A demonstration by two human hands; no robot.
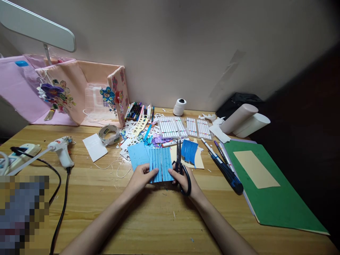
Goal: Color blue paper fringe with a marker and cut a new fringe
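Matt blue paper (160, 164), grainy wooden table (159, 219)

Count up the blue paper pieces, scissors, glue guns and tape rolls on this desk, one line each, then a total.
Blue paper pieces: 3, the slit sheet both hands hold, a plain sheet beside it, a small piece to the right
Scissors: 1, in the right hand
Glue gun: 1
Tape roll: 1
Total: 6

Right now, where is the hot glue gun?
In the head view, the hot glue gun lies on the wooden desk at the left, between a white power strip and a white paper slip, well left of both hands.
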